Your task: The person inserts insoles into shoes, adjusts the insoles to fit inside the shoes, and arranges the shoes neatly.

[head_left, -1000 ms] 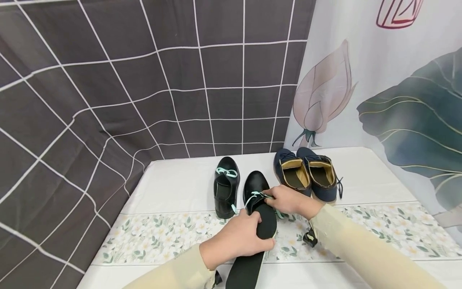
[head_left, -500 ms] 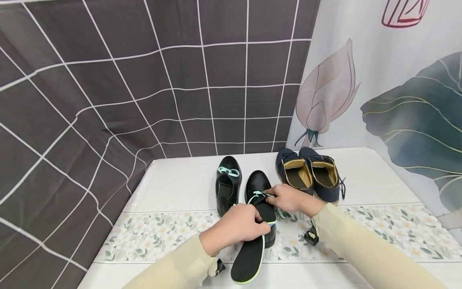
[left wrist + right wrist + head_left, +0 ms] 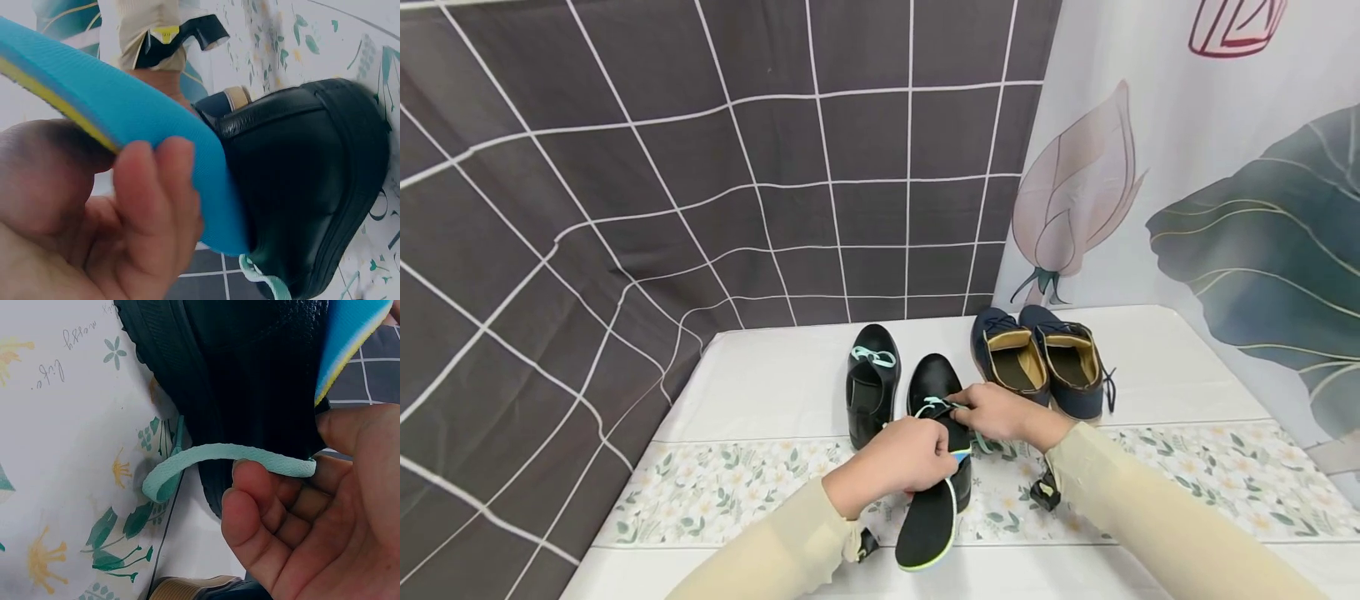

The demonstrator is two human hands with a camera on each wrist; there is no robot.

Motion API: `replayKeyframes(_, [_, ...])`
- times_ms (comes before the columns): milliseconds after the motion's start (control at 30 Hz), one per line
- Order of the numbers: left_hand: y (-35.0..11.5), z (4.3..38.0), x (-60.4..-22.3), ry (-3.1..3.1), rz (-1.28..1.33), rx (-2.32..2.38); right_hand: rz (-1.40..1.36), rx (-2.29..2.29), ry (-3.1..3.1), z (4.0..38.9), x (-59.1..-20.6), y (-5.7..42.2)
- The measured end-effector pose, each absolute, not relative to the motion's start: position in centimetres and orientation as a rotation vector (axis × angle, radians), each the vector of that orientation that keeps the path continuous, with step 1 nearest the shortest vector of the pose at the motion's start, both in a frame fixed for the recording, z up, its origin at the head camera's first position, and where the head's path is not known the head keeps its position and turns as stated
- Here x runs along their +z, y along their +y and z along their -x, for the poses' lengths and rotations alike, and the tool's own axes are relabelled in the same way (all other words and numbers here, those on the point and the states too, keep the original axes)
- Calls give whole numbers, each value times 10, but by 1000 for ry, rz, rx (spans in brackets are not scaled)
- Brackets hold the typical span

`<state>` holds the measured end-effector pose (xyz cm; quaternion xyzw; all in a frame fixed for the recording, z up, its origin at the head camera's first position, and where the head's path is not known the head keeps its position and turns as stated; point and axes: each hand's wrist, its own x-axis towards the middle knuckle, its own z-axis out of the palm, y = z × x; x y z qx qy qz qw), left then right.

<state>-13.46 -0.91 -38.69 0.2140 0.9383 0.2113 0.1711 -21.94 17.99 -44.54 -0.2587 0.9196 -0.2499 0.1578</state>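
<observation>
In the head view a black leather shoe with mint laces stands on the cloth, toe away from me. A long insole, black on top, slants into its opening, the front part inside. My left hand grips the insole midway, where it bends. Its blue underside and yellow edge show in the left wrist view, with thumb and fingers of the left hand around it. At the shoe's lacing, my right hand pinches the edge of the opening. The right wrist view shows a mint lace across those fingertips.
A second black shoe with a mint bow stands just left. Two navy shoes with tan linings stand behind my right hand. The surface has a white and floral cloth; a dark gridded curtain hangs behind.
My left hand has pushed the insole forward and raised its middle, so that it now bends and its rear end lies farther from me. My right hand stays at the shoe's lacing.
</observation>
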Motion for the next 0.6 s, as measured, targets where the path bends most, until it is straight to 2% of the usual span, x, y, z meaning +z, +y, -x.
replayKeyframes(600, [11,139,-388,2838,-741,258,746,-704,2677,216,-444,176])
